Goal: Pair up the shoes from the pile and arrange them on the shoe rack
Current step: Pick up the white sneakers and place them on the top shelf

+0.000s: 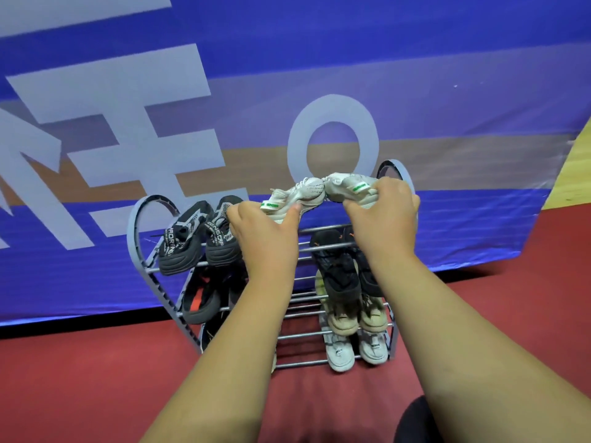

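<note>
A blue banner (447,75) is hanging behind both grips, and red floor (96,378) is lying below them. The shoe rack (131,241) is standing just beneath, with bare top-tier bars showing between the wrists. The left grip (265,231) is curling tightly round the left sneaker (297,196) and the right grip (380,215) round the right sneaker (348,187). The toes are touching between the grips and the long axes are running side to side, so both shoes are probably needing a turn before lowering.

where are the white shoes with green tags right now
The white shoes sit mid-frame in the head view, gripped by the left hand and right hand, toes touching above the rack, right of the black pair.
</note>
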Motion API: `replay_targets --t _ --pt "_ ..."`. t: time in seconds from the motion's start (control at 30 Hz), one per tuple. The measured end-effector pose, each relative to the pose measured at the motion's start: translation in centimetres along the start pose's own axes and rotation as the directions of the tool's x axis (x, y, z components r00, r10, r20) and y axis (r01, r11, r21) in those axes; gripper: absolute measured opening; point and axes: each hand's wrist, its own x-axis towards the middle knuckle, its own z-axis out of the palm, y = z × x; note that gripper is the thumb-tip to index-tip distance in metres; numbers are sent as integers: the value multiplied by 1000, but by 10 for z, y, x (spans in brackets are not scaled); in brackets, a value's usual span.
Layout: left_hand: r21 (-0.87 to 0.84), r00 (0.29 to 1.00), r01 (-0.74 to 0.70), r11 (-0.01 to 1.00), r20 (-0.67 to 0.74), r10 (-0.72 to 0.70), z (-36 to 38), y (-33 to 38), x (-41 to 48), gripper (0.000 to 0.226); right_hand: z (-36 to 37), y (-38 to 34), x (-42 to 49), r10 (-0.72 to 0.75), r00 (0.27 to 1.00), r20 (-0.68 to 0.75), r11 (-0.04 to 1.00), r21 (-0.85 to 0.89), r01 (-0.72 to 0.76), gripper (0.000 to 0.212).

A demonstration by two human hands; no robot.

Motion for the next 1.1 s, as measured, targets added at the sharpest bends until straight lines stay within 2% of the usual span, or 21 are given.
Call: replay_targets --t 0.13,0.27,0.43,0.57,0.77,0.87,1.1 --pt "-54 994 96 994 -44 -98 29 -6 4 52 8 11 5 -47 998 -50 999 -14 46 32" --pt "-100 983 171 980 -47 -176 52 -9 5 58 14 23 12 -42 999 -14 998 -50 41 31" --pt "-10 988 130 991 86 -129 74 -6 -14 58 20 31 16 -26 999 31 990 -139 30 31" --pt "85 972 59 995 223 -76 80 -5 -38 53 19 32 19 81 990 111 967 -249 -51 44" --pt "120 932 43 992 352 -83 72 -5 -36 51 19 33 14 213 943 257 935 -334 -120 38" --pt "101 918 51 994 388 -86 66 -4 -33 47 19 32 12 230 934 274 936 -326 -135 39" --pt "79 854 58 995 512 -90 55 -3 -30 59 13 29 15 287 920 268 948 -219 -232 35"
